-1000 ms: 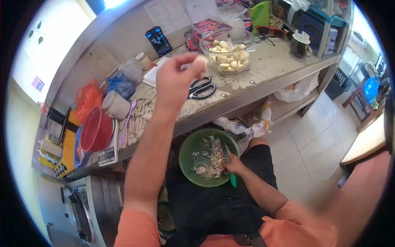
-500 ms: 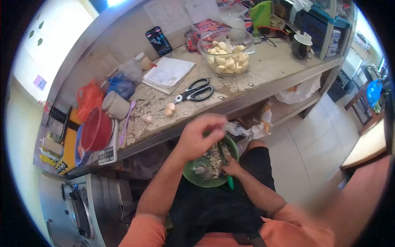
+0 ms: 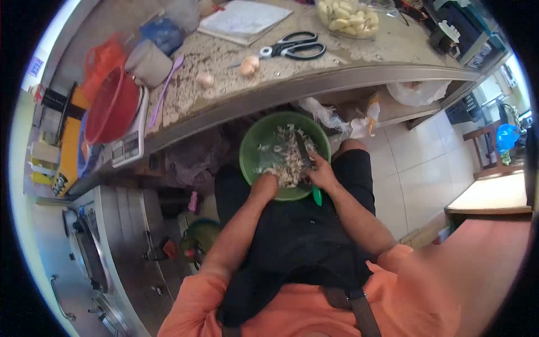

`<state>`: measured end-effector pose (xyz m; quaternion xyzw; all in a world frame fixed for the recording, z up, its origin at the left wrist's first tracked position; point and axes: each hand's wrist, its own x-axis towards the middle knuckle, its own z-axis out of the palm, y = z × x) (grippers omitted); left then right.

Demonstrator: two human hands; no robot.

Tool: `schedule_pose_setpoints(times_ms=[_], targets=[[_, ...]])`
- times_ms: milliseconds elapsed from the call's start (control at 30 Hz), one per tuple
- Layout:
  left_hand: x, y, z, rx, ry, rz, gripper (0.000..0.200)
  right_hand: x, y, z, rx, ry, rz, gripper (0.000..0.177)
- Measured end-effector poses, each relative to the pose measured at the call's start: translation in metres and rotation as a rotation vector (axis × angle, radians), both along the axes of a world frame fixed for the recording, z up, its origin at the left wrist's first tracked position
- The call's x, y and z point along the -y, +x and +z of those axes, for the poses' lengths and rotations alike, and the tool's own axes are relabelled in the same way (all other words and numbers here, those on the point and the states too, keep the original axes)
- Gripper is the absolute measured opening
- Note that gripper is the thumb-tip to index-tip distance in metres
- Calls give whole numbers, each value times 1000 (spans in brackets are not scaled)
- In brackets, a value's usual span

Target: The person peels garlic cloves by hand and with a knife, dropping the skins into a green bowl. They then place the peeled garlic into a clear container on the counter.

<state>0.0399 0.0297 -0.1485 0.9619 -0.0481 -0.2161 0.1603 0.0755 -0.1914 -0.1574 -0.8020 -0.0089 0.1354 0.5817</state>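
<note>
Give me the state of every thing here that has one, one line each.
Green bowl, upright, holding peelings.
Knife, gripped in the right hand, blade in the bowl.
Left hand, fingers buried in the peelings, grip hidden.
Scissors, shut, flat on the counter.
Glass bowl, partly out of frame, filled with peeled cloves.
Red bowl, resting on the scale.

No writing here is clear enough to read.
</note>
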Motion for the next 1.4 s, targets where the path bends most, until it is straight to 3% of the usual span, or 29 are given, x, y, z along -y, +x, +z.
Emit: schedule_pose_setpoints(times_ms=[167, 267, 367, 467, 567, 667, 800, 1000, 1100, 1167, 1400], targets=[[-7, -1, -7, 325, -116, 81, 22, 0, 0, 7, -94, 0, 25, 57], [-4, -1, -2, 154, -78, 245, 23, -4, 0, 3, 45, -50, 51, 57], [-5, 9, 4, 100, -14, 196, 24, -5, -1, -17, 78, -7, 38, 57], [-6, 16, 3, 1, -23, 222, 26, -3, -4, -2, -62, 65, -10, 54], [-1, 13, 12, -2, -14, 141, 27, 1, -7, -17, 74, 177, -7, 59], [-2, 7, -10, 353, 53, -42, 23, -3, -10, 19, -110, 237, 6, 61], [-1, 11, -17, 257, 35, -178, 26, -10, -21, 55, -320, 424, -42, 61], [3, 11, 2, 168, -63, -60, 32, 9, -35, 70, -377, 495, -78, 60], [7, 14, 5, 114, -166, 137, 32, 13, -36, 70, -363, 491, -79, 60], [7, 15, -23, 153, -166, 224, 31, 10, -34, 68, -375, 453, -79, 60], [-2, 30, -8, -209, 6, 69, 62, 1, -28, 56, -376, 428, -48, 61]])
